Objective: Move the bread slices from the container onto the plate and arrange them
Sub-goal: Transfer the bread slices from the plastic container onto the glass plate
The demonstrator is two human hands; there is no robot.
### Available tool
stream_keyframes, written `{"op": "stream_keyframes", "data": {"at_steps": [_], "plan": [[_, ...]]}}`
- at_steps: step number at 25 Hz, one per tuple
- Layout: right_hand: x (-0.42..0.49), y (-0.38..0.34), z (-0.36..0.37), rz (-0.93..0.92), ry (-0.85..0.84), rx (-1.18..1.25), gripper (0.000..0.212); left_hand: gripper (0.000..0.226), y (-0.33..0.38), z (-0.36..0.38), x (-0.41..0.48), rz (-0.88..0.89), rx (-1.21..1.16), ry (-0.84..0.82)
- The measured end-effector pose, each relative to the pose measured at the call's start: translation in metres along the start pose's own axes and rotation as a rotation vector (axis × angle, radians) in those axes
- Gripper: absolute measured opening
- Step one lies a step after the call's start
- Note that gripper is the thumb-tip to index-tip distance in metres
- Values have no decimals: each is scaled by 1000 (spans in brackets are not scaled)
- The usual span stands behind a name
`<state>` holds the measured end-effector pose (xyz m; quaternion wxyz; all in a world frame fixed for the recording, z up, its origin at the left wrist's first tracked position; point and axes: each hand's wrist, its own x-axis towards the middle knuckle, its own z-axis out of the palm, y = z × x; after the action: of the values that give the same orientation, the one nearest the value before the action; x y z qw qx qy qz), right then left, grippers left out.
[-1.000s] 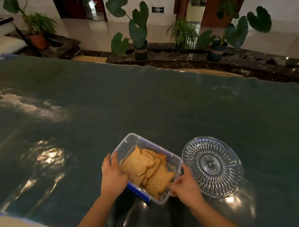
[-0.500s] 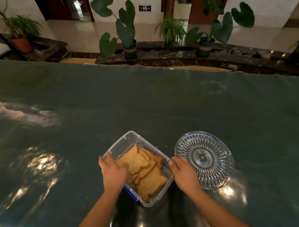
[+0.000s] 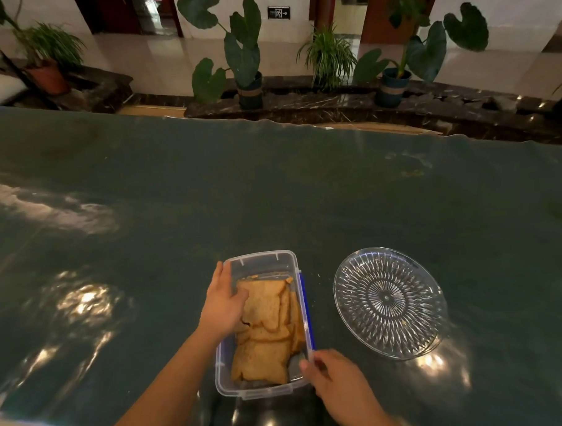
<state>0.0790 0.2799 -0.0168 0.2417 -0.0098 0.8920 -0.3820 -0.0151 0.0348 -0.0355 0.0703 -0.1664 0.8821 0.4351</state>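
A clear plastic container (image 3: 262, 262) with blue clips lies lengthwise in front of me, holding several overlapping toasted bread slices (image 3: 268, 329). My left hand (image 3: 222, 304) grips the container's left wall, thumb resting on the topmost slice. My right hand (image 3: 332, 378) pinches the container's near right corner. A clear cut-glass plate (image 3: 388, 301) sits to the right of the container with nothing on it.
Everything rests on a wide dark green glossy table (image 3: 272, 197) with light reflections. Beyond its far edge runs a dark marble ledge with potted plants (image 3: 248, 85).
The container has been turned from a diagonal position to lie lengthwise away from me. My right hand slid from the right rim down to the near right corner; my left hand stayed on the left wall.
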Motion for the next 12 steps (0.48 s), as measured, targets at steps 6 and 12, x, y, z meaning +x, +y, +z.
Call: {"op": "stream_keyframes", "data": {"at_steps": [6, 12], "plan": [[34, -41, -20, -446, 271, -442, 8, 75, -22, 17, -36, 1, 36, 50], [91, -89, 0, -668, 0, -1093, 30, 69, -23, 19, -36, -1, 73, 131]]}}
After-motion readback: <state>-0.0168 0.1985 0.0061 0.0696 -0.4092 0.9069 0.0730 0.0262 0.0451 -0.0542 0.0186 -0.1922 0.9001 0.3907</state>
